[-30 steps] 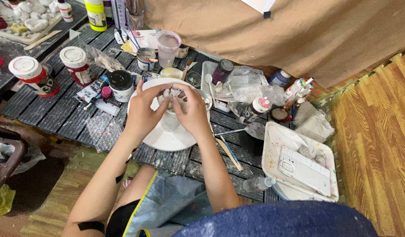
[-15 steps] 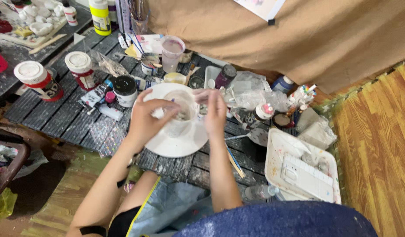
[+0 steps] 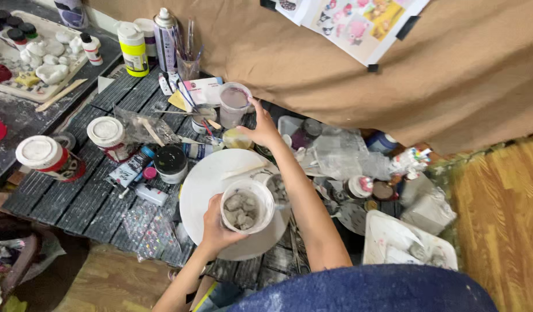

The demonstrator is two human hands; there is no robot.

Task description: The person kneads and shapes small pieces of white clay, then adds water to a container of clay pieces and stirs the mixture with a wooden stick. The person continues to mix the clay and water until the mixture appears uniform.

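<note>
My left hand (image 3: 215, 229) grips a small white cup (image 3: 247, 205) holding grey lumps and holds it over a round white plate (image 3: 204, 180). A pale flat stick (image 3: 244, 169) lies on that plate. My right hand (image 3: 262, 129) stretches to the far side of the plate, fingers touching the rim of a clear plastic cup (image 3: 234, 103) with pinkish liquid. Whether the fingers close around that cup is not clear. A small yellowish dish (image 3: 237, 139) sits just under my right wrist.
A black-lidded jar (image 3: 170, 162), two white-lidded tubs (image 3: 107, 135) (image 3: 44, 157), paint tubes (image 3: 131, 167) and a spray can (image 3: 166, 36) crowd the dark slatted table. A white tray (image 3: 400, 242) lies at right, crumpled plastic (image 3: 348, 157) beside it. Brown cloth (image 3: 347, 81) hangs behind.
My right hand left the small cup and reached away to the clear pinkish cup. My left hand now holds the small white cup alone, lower on the plate.
</note>
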